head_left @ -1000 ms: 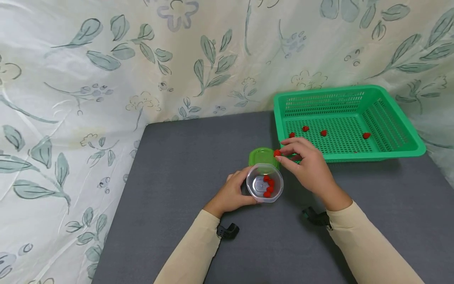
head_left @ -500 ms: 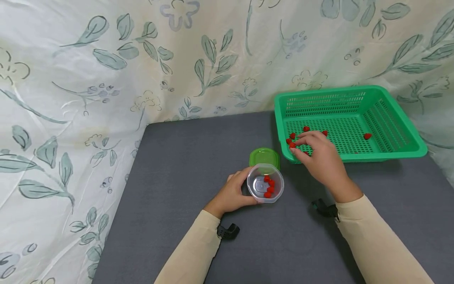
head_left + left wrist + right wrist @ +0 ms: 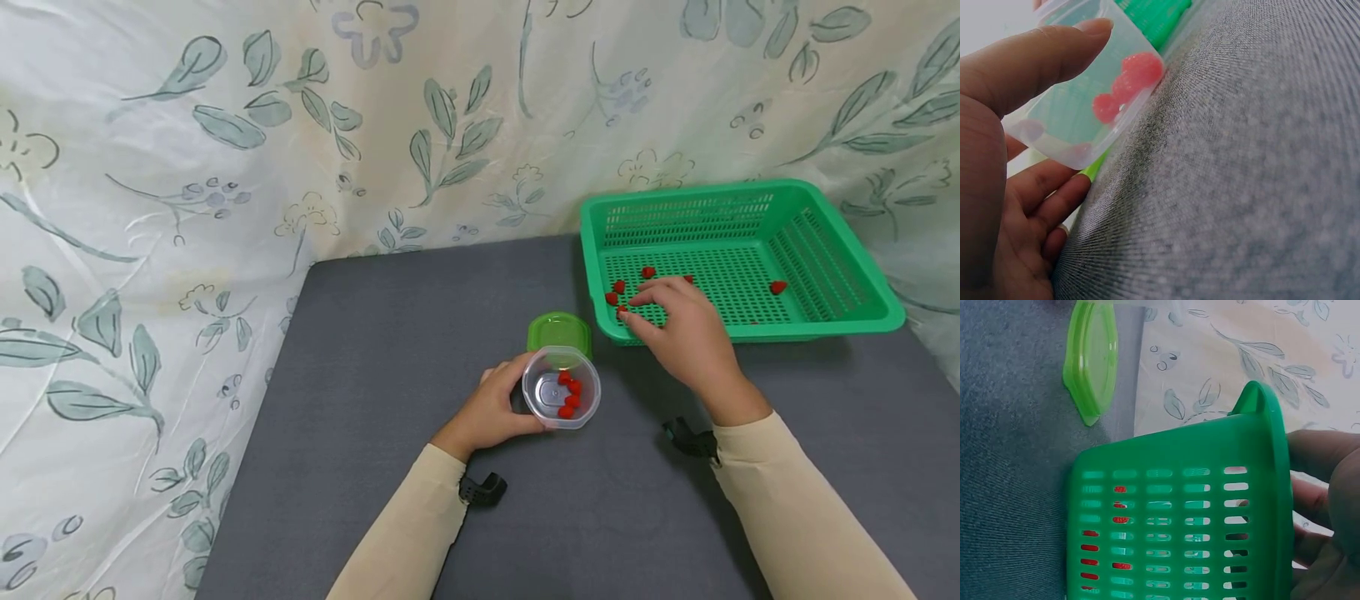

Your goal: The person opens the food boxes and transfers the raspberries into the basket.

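My left hand (image 3: 498,408) grips a clear plastic cup (image 3: 534,392) by its side, thumb and fingers spread around it. Several red raspberries (image 3: 573,387) lie inside the cup, also visible through its wall in the left wrist view. A green lid (image 3: 558,329) lies right behind the cup, partly overlapped by it. Over the near left corner of a green basket (image 3: 813,333), my right hand (image 3: 686,337) has its thumb and index finger apart. One raspberry (image 3: 622,310) shows in the basket right by the thumb tip. In the right wrist view the basket's wall hides the fingertips.
More raspberries (image 3: 648,272) are scattered over the basket floor, with one (image 3: 778,287) farther right. A grey table (image 3: 375,417) bears everything. Behind it and to the left hangs a leaf-patterned cloth (image 3: 262,167).
My right hand has moved right from beside the cup to over the basket. The raspberry it pinched is let go in the basket's corner. The left hand still holds the cup in place.
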Action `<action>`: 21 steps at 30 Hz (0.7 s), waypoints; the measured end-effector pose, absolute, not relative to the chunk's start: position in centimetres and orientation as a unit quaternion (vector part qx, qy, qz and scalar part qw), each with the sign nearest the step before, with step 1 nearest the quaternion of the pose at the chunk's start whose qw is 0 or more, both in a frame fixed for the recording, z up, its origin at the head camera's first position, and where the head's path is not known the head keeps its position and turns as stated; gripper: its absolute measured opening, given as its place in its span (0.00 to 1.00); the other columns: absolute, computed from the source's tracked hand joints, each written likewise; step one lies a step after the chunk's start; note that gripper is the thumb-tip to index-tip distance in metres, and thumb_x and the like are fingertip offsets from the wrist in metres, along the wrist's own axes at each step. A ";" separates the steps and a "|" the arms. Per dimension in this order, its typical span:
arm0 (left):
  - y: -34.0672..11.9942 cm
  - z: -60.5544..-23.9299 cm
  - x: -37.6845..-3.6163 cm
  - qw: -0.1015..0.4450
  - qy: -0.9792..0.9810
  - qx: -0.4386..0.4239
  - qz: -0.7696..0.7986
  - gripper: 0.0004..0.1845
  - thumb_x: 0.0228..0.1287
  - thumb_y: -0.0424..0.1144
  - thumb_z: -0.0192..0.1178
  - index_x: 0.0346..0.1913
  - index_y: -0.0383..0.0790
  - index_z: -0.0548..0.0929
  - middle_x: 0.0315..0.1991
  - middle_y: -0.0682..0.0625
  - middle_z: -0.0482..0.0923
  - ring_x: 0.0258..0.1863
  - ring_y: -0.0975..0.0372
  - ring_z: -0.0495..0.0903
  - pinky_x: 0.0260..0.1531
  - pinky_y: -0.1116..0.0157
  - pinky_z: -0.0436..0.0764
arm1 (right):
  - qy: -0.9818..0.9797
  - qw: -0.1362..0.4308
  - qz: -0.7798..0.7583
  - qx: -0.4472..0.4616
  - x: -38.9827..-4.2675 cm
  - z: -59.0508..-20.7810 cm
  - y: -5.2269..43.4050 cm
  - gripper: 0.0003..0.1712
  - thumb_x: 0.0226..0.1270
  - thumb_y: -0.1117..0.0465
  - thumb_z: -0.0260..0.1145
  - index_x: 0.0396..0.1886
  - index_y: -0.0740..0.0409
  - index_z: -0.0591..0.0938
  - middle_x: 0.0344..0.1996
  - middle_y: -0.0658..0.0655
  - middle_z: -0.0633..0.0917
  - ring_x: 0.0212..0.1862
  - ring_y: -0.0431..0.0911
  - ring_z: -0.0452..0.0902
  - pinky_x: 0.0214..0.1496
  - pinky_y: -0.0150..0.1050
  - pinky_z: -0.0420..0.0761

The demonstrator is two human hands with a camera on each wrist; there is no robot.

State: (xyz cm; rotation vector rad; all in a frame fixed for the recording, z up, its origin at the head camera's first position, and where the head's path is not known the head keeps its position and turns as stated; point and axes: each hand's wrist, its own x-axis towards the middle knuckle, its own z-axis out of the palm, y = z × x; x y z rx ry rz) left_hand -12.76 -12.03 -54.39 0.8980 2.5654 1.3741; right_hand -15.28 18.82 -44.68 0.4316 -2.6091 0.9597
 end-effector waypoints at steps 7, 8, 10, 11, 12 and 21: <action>-12.0 -54.3 -12.7 0.041 0.838 0.300 0.454 0.56 0.54 0.49 0.86 0.85 0.58 0.66 0.76 0.60 0.73 0.67 0.62 0.72 0.68 0.51 0.61 | -0.893 0.174 0.365 0.196 -14.5 -44.9 18.5 0.10 0.68 0.67 0.80 0.46 0.62 0.89 0.57 0.61 0.85 0.61 0.59 0.78 0.55 0.59 0.77; -12.0 -54.3 -12.7 0.041 0.837 0.300 0.456 0.56 0.54 0.49 0.86 0.85 0.58 0.66 0.76 0.60 0.73 0.68 0.62 0.72 0.68 0.50 0.61 | -0.888 0.178 0.370 0.208 -14.3 -44.9 18.3 0.10 0.68 0.68 0.80 0.46 0.62 0.89 0.57 0.60 0.85 0.59 0.58 0.79 0.53 0.57 0.77; -12.0 -54.3 -12.7 0.039 0.836 0.300 0.458 0.56 0.54 0.49 0.86 0.85 0.58 0.66 0.76 0.59 0.73 0.68 0.62 0.72 0.68 0.50 0.61 | -0.877 0.185 0.378 0.232 -14.1 -45.0 17.9 0.10 0.66 0.69 0.81 0.45 0.61 0.90 0.57 0.59 0.85 0.56 0.55 0.80 0.50 0.53 0.77; -12.0 -54.4 -12.7 0.038 0.835 0.300 0.459 0.57 0.54 0.49 0.86 0.85 0.58 0.66 0.76 0.59 0.73 0.68 0.62 0.72 0.68 0.49 0.61 | -0.872 0.190 0.380 0.243 -14.0 -45.0 17.7 0.11 0.65 0.70 0.81 0.45 0.61 0.90 0.57 0.59 0.85 0.56 0.55 0.80 0.50 0.52 0.78; -12.0 -54.4 -12.8 0.037 0.835 0.300 0.460 0.56 0.53 0.49 0.86 0.85 0.58 0.66 0.76 0.59 0.74 0.68 0.62 0.72 0.68 0.49 0.61 | -0.868 0.194 0.380 0.253 -13.8 -45.1 17.4 0.11 0.65 0.70 0.81 0.45 0.61 0.90 0.57 0.59 0.85 0.57 0.55 0.80 0.51 0.52 0.78; -12.0 -54.7 -12.8 0.037 0.835 0.302 0.458 0.56 0.54 0.50 0.85 0.85 0.57 0.66 0.76 0.58 0.73 0.67 0.62 0.73 0.68 0.49 0.62 | -0.841 0.213 0.387 0.312 -12.8 -45.4 15.6 0.16 0.59 0.74 0.83 0.45 0.61 0.90 0.57 0.60 0.85 0.63 0.57 0.79 0.61 0.37 0.76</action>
